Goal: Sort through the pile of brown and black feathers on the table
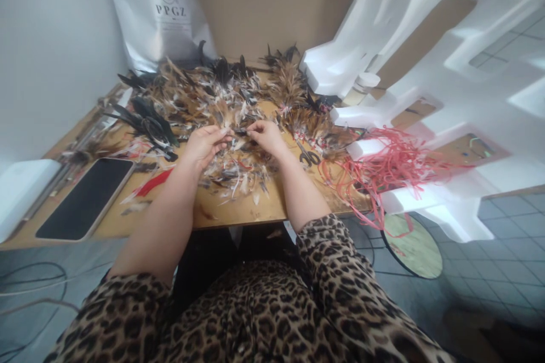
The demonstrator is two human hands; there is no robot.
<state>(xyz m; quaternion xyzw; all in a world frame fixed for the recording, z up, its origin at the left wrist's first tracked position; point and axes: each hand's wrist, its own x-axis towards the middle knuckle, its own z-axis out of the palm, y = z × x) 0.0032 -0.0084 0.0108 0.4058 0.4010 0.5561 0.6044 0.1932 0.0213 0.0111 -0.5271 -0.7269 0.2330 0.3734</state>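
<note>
The left hand (206, 144) pinches brown feathers (223, 115); I can't tell what the right hand (267, 137) pinches. Some bunches (288, 84) look done; many loose feathers (244, 178) wait.

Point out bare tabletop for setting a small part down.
Two patches of tabletop look bare: a narrow front-edge strip between the left forearm and right forearm, with loose feathers behind; and front-left, between phone and left forearm. Crowded: feather pile at the back; red strips at right.
</note>
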